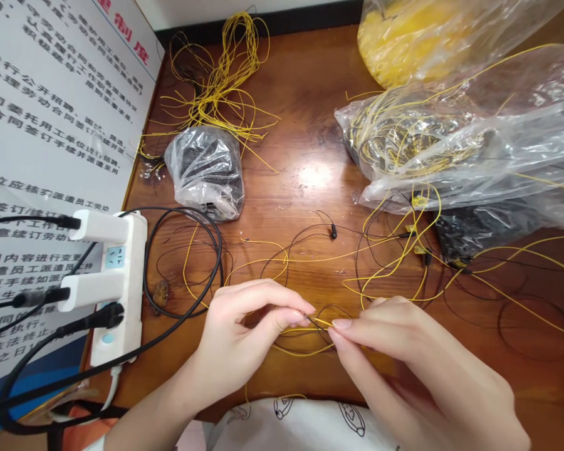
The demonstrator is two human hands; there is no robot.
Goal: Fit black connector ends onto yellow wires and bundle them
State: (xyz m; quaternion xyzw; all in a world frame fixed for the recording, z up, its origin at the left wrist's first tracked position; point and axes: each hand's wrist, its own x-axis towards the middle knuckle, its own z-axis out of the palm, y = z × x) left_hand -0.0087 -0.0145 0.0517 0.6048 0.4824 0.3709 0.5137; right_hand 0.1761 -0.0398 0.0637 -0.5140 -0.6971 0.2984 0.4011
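Near the front of the brown wooden table (305,131), my left hand (258,319) pinches thin yellow and black wires (317,322) between thumb and index finger. My right hand (399,357) grips the same wires a short way to the right, its thumb and fingertip pressed together. Whether the wires are twisted or just lie side by side between the hands is too small to tell. Loose loops of yellow wire (301,353) hang below the fingers. Beyond the hands, a small black connector (333,232) lies on a thin black wire.
At left stands a white power strip (134,282) with plugged chargers and a coiled black cable (220,250). A plastic bag of black parts (207,169) sits before a yellow wire bundle (239,56). Clear bags of wire (404,138) and yellow material (408,37) fill the right back.
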